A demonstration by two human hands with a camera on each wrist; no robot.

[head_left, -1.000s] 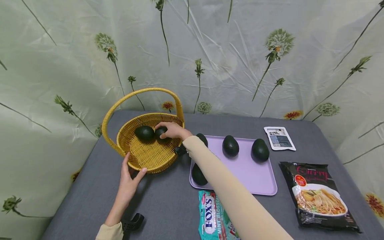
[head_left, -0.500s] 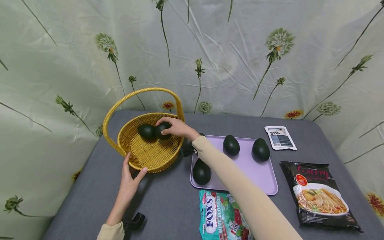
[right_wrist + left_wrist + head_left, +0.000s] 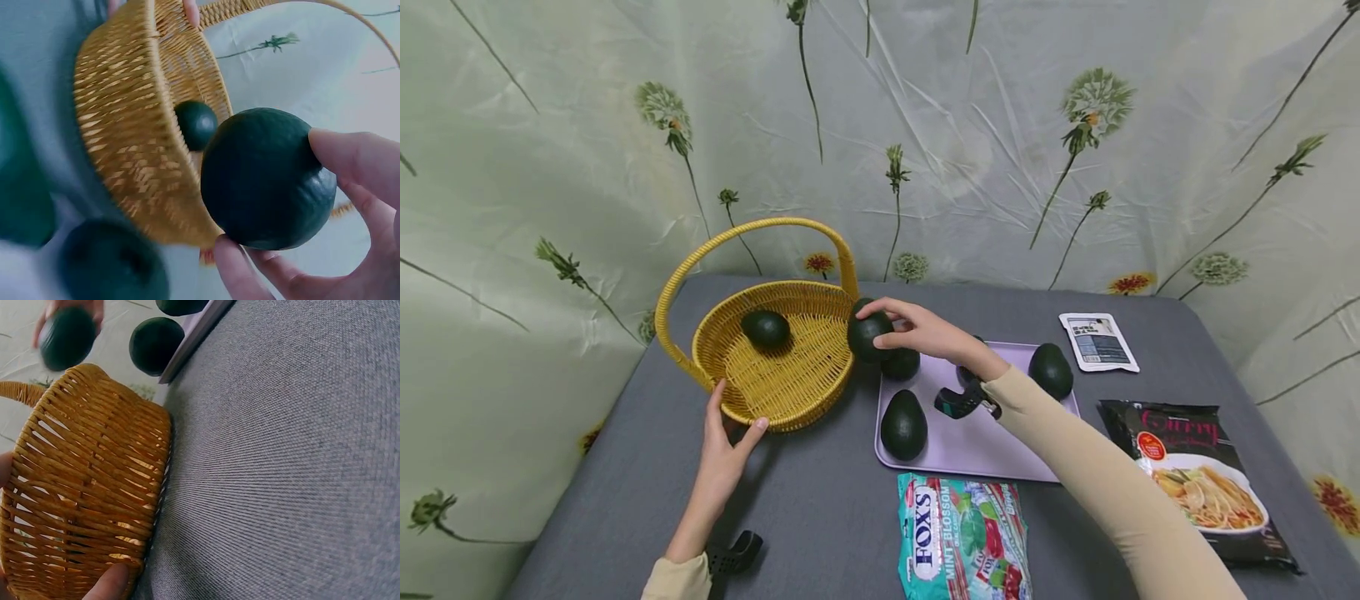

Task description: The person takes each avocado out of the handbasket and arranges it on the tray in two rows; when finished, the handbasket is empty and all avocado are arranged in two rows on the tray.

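The basket's handle (image 3: 752, 233) arches over its bowl, leaving entry from the front. Bare worktop (image 3: 820, 508) lies open between basket (image 3: 775, 392) and candy bag (image 3: 958, 542). Avocados (image 3: 903, 425) crowd the tray's (image 3: 985, 450) left end.

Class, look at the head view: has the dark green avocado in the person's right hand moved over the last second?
Yes. The dark green avocado, held in the right hand, has moved rightward out of the yellow woven basket, past its rim toward the lilac tray.

Woven yellow wicker basket (image 3: 775, 367), matt dark green avocado (image 3: 868, 335) with smooth skin, grey coarse-weave cloth table cover (image 3: 820, 508), smooth matt lilac plastic tray (image 3: 977, 442), glossy plastic candy bag (image 3: 962, 542)
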